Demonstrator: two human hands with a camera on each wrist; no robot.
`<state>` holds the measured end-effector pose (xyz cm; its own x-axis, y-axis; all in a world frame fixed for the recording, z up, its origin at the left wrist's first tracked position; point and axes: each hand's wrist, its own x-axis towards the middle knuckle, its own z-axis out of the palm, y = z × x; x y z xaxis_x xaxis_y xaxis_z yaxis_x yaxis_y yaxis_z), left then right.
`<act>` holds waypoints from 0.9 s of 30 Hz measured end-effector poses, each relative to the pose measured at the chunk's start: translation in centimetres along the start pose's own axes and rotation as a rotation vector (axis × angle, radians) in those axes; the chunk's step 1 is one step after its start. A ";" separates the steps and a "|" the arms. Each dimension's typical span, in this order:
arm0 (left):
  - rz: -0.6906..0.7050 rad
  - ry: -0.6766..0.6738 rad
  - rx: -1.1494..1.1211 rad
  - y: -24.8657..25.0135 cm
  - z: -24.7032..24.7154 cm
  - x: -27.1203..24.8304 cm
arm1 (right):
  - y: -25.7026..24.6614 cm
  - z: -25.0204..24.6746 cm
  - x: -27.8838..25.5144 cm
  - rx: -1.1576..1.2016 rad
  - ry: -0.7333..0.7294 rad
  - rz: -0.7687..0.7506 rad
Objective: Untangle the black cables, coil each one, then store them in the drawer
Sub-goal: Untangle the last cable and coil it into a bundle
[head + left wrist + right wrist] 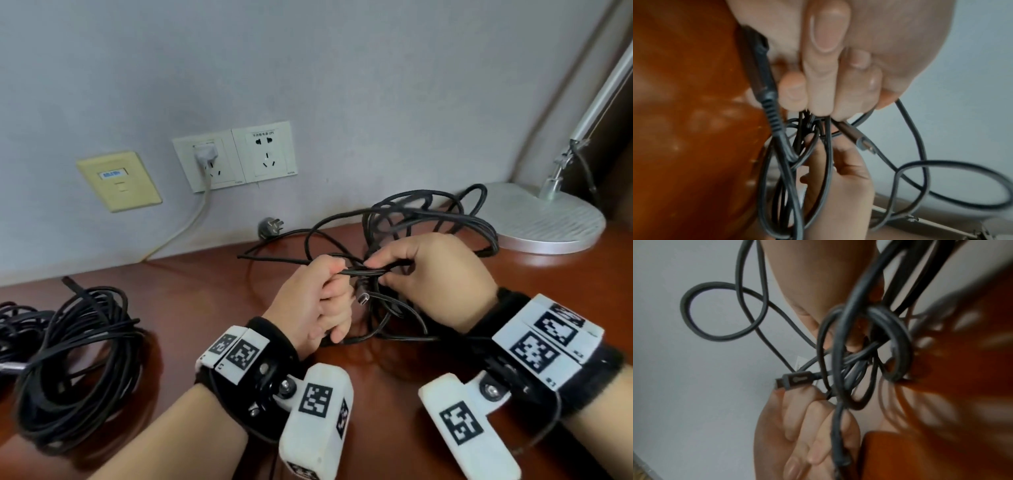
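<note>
A tangle of black cables (428,219) lies on the reddish-brown desk (205,301) in front of the lamp. My left hand (337,308) grips a bundle of its strands in a fist. My right hand (378,272) pinches the same strands at the knot between thumb and forefinger, just right of the left fist. A small metal USB connector (363,299) hangs between the hands, also seen in the right wrist view as the connector (793,379) above the left knuckles. A thicker moulded plug end (768,100) runs past my left fingers (824,81). No drawer is in view.
A coiled black cable (75,359) lies at the desk's left, with another black bundle (13,329) at the far left edge. A loose three-pin plug (270,228) rests by the wall. A silver lamp base (544,219) stands back right. Wall sockets (236,157) hold a white plug.
</note>
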<state>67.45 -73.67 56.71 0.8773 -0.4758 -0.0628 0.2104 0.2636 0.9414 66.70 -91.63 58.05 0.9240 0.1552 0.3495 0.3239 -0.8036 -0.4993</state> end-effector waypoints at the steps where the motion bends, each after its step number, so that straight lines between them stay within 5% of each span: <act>1: -0.011 -0.049 -0.049 0.0 -0.2 -0.1 | 0.2 -0.1 0.0 -0.069 0.004 0.015; 8: 0.001 -0.314 -0.295 0.4 -1.8 0.4 | 2.4 -1.9 0.8 -0.197 -0.073 0.176; 16: 0.065 0.016 -0.278 0.1 -1.3 0.6 | 2.4 -3.7 1.0 -0.143 -0.016 0.250; 23: 0.051 0.080 -0.116 -0.2 -0.7 0.7 | 0.6 -3.5 1.1 -0.037 0.131 -0.054; 27: 0.065 0.057 0.023 -0.4 -0.7 0.4 | -0.1 -2.7 0.9 0.005 -0.093 -0.340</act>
<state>68.02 -73.44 56.06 0.9119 -0.4099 -0.0190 0.1424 0.2728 0.9515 66.96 -92.98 60.56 0.7779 0.4651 0.4226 0.6167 -0.6941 -0.3713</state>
